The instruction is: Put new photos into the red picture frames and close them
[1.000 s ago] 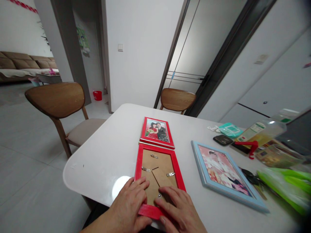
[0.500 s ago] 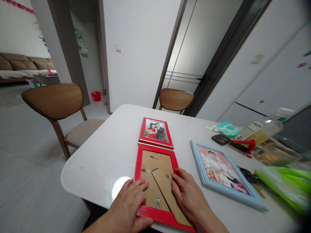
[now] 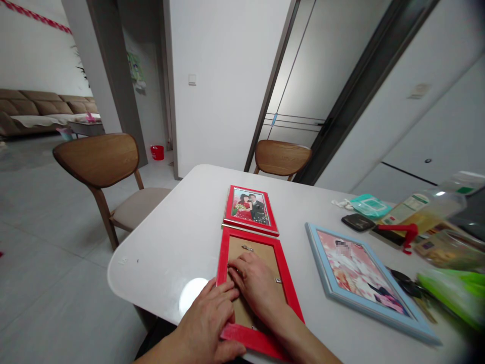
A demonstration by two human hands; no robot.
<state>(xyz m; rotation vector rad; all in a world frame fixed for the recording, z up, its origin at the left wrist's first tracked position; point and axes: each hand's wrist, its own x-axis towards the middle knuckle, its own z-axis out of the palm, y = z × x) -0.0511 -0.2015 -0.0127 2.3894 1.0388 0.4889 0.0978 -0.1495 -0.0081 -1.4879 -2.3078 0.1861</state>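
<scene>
A red picture frame (image 3: 287, 268) lies face down at the table's near edge, its brown backing board (image 3: 265, 251) upward. My left hand (image 3: 208, 318) grips the frame's lower left corner, thumb at the near edge and fingers over the side. Across the board reaches my right hand (image 3: 254, 285), fingertips pinched at the left rim where a metal clip sits, now mostly covered. Other metal clips show at the top (image 3: 247, 247) and right (image 3: 278, 280). Most of the board's stand leg is hidden under my right hand and forearm.
Beyond it lies another red frame (image 3: 273, 215) with a couple's photo. To the right are a light blue frame (image 3: 320, 263), a dark flat case (image 3: 357, 222), a wipes pack (image 3: 369, 206), a bottle (image 3: 428, 207), and a green bag (image 3: 454, 293). Wooden chairs (image 3: 96, 159) stand around the white table (image 3: 159, 268).
My right hand has moved left from the frame's right-side clip to its left-side clip. My left hand keeps its hold. The view has shifted slightly left.
</scene>
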